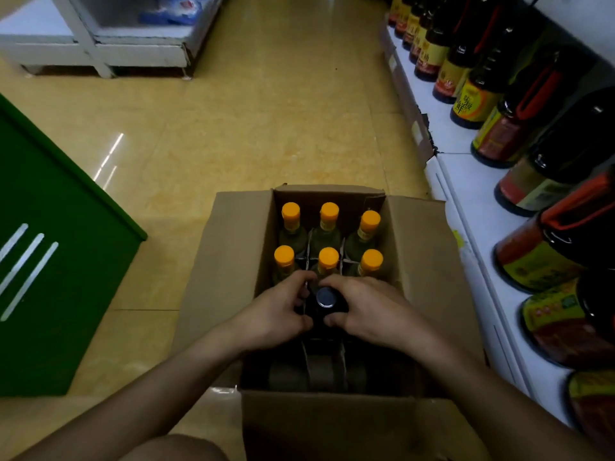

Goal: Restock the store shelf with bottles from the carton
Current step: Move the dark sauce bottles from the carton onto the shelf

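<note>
An open brown cardboard carton [233, 247] stands on the glossy yellow tiled floor [266, 111], its flaps folded outward. Inside it, thin grey cardboard dividers [307, 357] split the space into cells. The two rows of cells at the carton's far end hold six upright clear glass bottles with orange plastic caps [328, 257], three to a row. In the middle cell of the next row toward the person stands a dark bottle with a round, shiny dark cap [326, 298], its top level with the carton's rim. Both hands hold it: the left hand [276, 314] curls round its left side and the right hand [369, 307] curls round its right side, fingers on the far side of the neck and thumbs on the near side, with the cap showing between them. The cells at the carton's near end are in shadow, and what is in them cannot be told. Just to the right of the carton runs a low white store shelf [466, 207] carrying a line of large dark bottles with red handles and yellow-and-red labels [519, 128]. To the left of the carton stands a green cabinet with three pale slanted stripes [50, 244]. Well beyond the carton, at the far left, is a white metal rack [100, 51] with blurred blue packages [173, 10] on it.
</note>
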Demonstrator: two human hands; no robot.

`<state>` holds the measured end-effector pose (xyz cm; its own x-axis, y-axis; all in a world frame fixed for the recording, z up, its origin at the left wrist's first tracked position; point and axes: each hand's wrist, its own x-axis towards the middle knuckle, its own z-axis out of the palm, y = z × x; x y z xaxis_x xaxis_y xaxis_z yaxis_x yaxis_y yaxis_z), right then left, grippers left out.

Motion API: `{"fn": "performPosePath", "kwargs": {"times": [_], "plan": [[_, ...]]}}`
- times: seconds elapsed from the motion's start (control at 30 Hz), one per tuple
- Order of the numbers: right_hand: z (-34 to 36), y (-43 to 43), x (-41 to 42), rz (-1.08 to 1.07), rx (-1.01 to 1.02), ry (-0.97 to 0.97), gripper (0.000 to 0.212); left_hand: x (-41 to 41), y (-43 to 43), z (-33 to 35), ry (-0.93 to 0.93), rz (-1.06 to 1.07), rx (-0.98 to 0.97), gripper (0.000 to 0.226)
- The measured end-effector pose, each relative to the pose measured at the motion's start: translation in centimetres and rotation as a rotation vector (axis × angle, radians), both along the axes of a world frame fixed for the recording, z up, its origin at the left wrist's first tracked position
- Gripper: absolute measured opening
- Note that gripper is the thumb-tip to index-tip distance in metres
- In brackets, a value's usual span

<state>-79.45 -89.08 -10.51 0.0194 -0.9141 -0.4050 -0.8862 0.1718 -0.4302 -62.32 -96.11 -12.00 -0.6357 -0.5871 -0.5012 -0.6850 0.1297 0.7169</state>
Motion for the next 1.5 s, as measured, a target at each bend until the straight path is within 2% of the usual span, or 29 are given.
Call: {"fn": "performPosePath", "kwargs": {"times": [0.13,0.33,0.5,0.67,0.73,0.93,1.13,1.27,1.4,1.5], "plan": [[-1.0,0.1,0.6,-0.014,-0.081,0.082,0.041,0.3,0.3,-0.2,0.036,-0.002,-0.011,0.079],[-1.7,0.3,0.8,-0.037,-0.154,0.090,0.039,0.2,0.5,-1.2,0.095,0.044,-0.040,0.082],[-1.4,0.9,0.7,-0.080,-0.171,0.033,0.040,-0.1,1.6,-2.3,0.110,0.025,-0.068,0.088],[0.4,1.5,0.2,-0.138,-0.219,-0.094,0.027,0.2,2.0,-3.1,0.131,0.022,-0.100,0.085],[1.6,1.5,-0.2,-0.173,-0.253,-0.176,0.025,0.3,2.1,-3.2,0.178,0.029,-0.102,0.082],[4.2,1.5,-0.9,-0.331,-0.414,-0.609,0.027,0.9,1.9,-2.5,0.368,0.142,0.001,0.077],[4.6,1.6,-0.6,-0.328,-0.516,-1.029,0.040,0.9,2.2,-1.6,0.400,0.123,0.089,0.076],[4.4,1.2,0.1,-0.315,-0.536,-1.262,0.044,0.9,2.0,-1.3,0.416,0.104,0.133,0.084],[4.7,0.8,0.7,-0.296,-0.538,-1.314,0.046,0.9,2.5,-0.7,0.456,0.088,0.124,0.078],[5.1,0.8,1.1,-0.313,-0.541,-1.172,0.038,0.9,3.0,-0.6,0.502,0.129,0.065,0.072]]}}
